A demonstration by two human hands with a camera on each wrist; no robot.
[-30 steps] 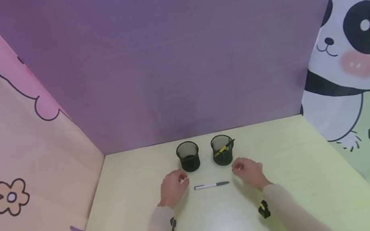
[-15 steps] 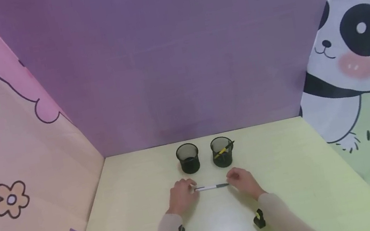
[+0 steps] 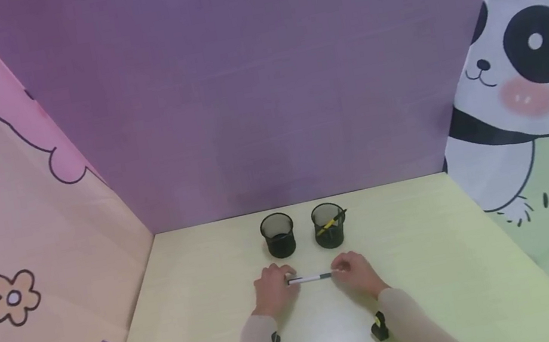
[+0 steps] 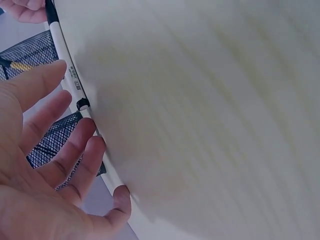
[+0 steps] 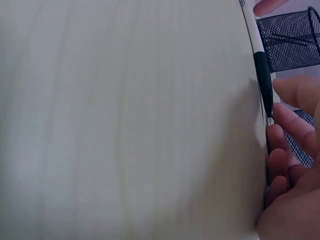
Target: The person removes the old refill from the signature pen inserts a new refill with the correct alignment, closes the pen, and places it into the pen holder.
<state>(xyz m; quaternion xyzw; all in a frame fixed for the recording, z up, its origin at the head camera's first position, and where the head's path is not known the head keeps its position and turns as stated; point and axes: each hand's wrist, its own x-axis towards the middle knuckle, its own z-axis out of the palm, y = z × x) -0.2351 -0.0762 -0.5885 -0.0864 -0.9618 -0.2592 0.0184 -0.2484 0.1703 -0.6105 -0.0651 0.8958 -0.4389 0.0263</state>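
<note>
A white pen (image 3: 310,279) with a dark grip lies crosswise on the table between my hands. My left hand (image 3: 273,291) is at its left end, thumb and fingertips close along the white barrel and spread apart in the left wrist view. At the dark tip is my right hand (image 3: 359,276), which covers part of that end in the head view. In the right wrist view its thumb (image 5: 292,91) and index finger sit apart beside the tip, while the other fingers rest loosely bent on the table.
Two black mesh cups stand behind the hands: a left cup (image 3: 281,247) and a right cup (image 3: 330,239). A yellow and black pencil-like stick (image 3: 331,222) leans in the right one. A purple wall (image 3: 261,88) rises at the table's far edge.
Both hands have come back towards me and inward, from beside the cups to the two ends of the pen. The right hand now overlaps the pen's tip. The cups stay put.
</note>
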